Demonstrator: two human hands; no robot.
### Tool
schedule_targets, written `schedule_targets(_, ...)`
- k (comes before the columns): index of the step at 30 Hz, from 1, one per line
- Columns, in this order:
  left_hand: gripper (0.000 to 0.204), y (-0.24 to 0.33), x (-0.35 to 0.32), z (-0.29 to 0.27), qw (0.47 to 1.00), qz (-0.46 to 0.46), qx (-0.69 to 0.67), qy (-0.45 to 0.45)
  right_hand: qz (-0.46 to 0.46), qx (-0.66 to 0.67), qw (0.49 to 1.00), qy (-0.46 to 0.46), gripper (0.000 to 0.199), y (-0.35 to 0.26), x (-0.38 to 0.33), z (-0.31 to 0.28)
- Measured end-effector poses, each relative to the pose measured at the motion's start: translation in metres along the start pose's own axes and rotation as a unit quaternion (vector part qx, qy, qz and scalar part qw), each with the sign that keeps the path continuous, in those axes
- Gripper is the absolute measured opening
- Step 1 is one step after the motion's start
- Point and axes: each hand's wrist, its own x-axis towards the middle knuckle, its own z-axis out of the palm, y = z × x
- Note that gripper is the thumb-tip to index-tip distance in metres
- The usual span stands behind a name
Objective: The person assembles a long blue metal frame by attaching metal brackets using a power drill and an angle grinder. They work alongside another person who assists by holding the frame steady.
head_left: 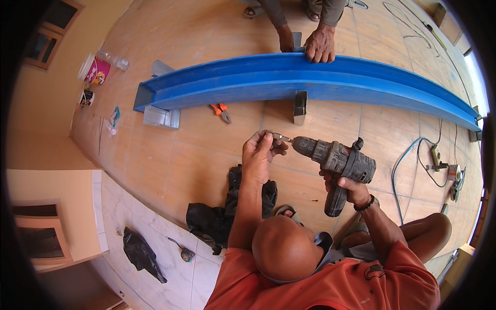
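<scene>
- Head view, centre: a person in an orange shirt crouches on a tan tiled floor [196, 160], forearms reaching forward over it.
- Right hand [351, 190]: fingers wrapped tight round the pistol grip of a grey-and-black cordless drill [336, 163]; a dark beaded band sits on the wrist. The drill body is blocky and scuffed, with a ribbed cylindrical chuck pointing to the person's left.
- Left hand [261, 152]: fingertips pinched together on the slim metal bit [281, 137] projecting from the chuck; the thumb side is bunched against it.
- Drill position: held clear of the floor, just in front of the person's knees, near a small upright metal bracket [300, 107].
- Upper band: a long blue channel beam [310, 80], smooth and glossy with a lengthwise groove, lies across the floor and bends with the lens.
- Far side: another person's hand [320, 44] rests flat on the beam's upper edge; a second one beside it is partly hidden.
- Floor items: orange-handled pliers [221, 111] just below the beam; a crumpled black cloth [222, 217] near the left forearm; a pale plastic tub [93, 70] at far left; blue cable [408, 165] looping at right.
- Lower left: polished white marble slab [155, 243], veined, carrying a black bag [142, 256].
</scene>
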Motion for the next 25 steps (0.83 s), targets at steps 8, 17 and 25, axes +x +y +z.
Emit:
schedule_targets(8,0.020,-0.009,0.031,0.001,0.980,0.100,0.156,0.069,-0.045,0.064,0.996,0.050,0.066,-0.006,0.003,0.003)
schedule_targets(17,0.068,-0.008,0.147,0.018,0.573,0.309,0.756,-0.071,-0.118,0.061,0.988,0.079,0.063,-0.036,0.001,-0.040)
schedule_targets(25,0.056,-0.021,0.180,0.020,0.584,0.241,0.765,-0.130,-0.153,0.083,0.971,0.161,0.067,-0.036,-0.007,-0.065)
